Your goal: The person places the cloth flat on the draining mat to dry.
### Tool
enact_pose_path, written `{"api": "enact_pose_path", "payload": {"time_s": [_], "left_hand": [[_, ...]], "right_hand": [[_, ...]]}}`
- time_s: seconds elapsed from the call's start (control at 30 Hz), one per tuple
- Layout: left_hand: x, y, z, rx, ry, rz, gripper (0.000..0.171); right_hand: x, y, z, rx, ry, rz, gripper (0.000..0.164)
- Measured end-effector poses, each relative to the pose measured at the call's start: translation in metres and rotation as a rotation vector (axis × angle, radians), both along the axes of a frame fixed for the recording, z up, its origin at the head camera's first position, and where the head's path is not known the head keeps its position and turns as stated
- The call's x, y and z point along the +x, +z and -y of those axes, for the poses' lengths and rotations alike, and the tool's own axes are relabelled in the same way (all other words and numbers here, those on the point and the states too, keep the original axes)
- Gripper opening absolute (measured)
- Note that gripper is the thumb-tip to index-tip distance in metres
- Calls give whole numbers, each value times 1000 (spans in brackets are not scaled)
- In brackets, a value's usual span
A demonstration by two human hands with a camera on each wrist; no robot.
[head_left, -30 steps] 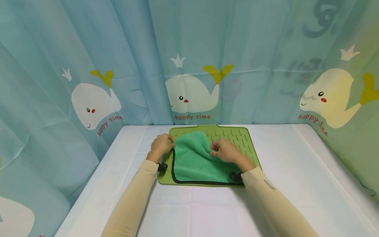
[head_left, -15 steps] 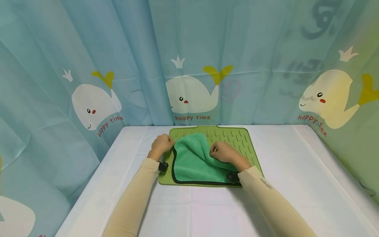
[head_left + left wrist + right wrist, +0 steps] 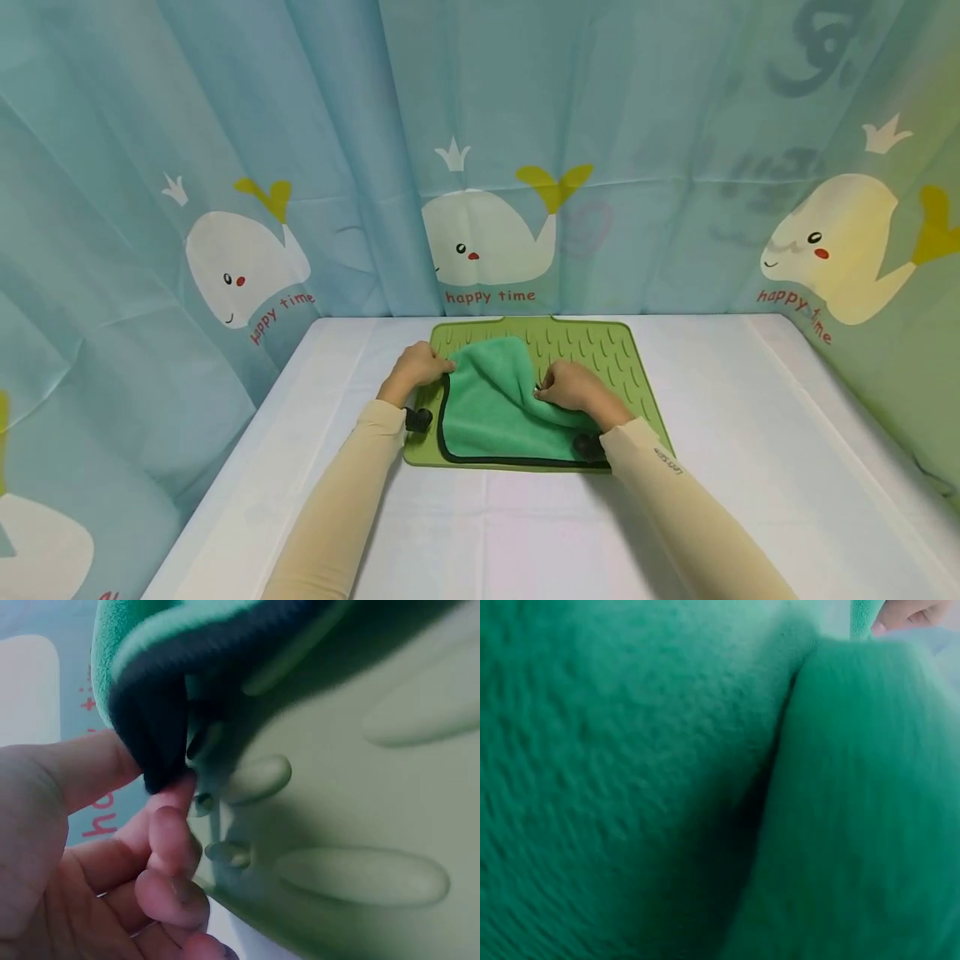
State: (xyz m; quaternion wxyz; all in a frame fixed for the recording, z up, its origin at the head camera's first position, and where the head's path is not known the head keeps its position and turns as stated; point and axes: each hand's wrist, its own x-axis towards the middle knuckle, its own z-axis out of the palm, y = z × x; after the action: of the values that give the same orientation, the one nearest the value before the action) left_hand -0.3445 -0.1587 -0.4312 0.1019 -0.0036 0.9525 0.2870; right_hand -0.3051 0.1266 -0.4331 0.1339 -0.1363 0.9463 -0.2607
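Note:
A green plush towel [image 3: 487, 421] with black edging lies partly folded, its far part raised in a soft hump. My left hand [image 3: 416, 367] pinches its far left corner; in the left wrist view, thumb and index finger of that hand [image 3: 90, 847] meet on the black-edged corner [image 3: 154, 727], held up over the mat. My right hand [image 3: 576, 387] pinches the towel at the fold right of centre, a small dark bit of edging showing at the fingertips. Plush towel [image 3: 870, 810] fills most of the right wrist view, hiding the right fingers.
Under the towel lies a ridged green mat [image 3: 592, 346], its raised oval bumps large in the left wrist view. The white-covered table [image 3: 735, 417] extends on both sides. A blue whale-print curtain [image 3: 637, 125] hangs behind and beside it.
My left hand has shifted slightly right with the towel corner. The towel's fold has slumped and bunched closer to my right hand, which has drawn a little lower.

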Motion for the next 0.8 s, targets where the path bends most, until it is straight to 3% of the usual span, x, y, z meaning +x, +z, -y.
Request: {"api": "enact_pose_path", "payload": {"time_s": [0.27,0.8], "left_hand": [[-1,-2,-1,44,25,-25,58],[2,-3,0,58,53,-46,57]], "right_hand": [[-1,-1,1,-37,-33,56,54],[-1,-5,7,-52,-71,50,52]]}}
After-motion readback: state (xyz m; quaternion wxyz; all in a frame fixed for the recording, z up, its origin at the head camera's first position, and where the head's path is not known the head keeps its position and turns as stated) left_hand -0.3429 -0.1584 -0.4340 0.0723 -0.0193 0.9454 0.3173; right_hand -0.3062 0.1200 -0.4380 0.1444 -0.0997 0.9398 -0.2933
